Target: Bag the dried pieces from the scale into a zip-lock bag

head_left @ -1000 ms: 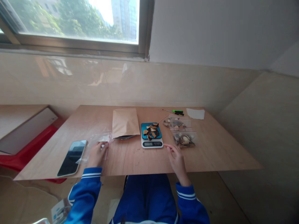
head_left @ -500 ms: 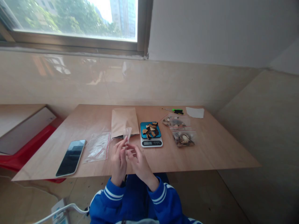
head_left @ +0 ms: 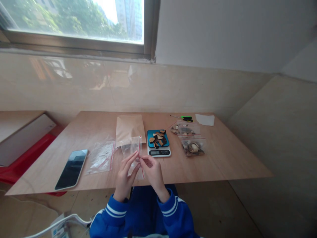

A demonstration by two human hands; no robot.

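Note:
Between my hands is a clear zip bag (head_left: 134,142) with a red seal line, upright over the front of the table. My left hand (head_left: 126,175) pinches it near the seal from the left. The fingertips of my right hand (head_left: 152,170) grip the sealing edge from the right, touching the left fingers. Just beyond stands a digital kitchen scale (head_left: 159,152) with a blue top. Dried brown and black slices (head_left: 158,138), like dried mushroom, lie on it. More clear zip bags (head_left: 100,157) lie flat left of my hands.
A brown paper bag (head_left: 130,129) lies behind my hands. To the right are two filled zip bags (head_left: 193,147), green-and-black handled tools (head_left: 187,118) and white paper (head_left: 205,120). A phone (head_left: 71,169) lies near the table's front left edge.
The zip bag has turned from edge-on to spread, so its red seal shows. My fingers have come together on that edge. The view has shifted slightly.

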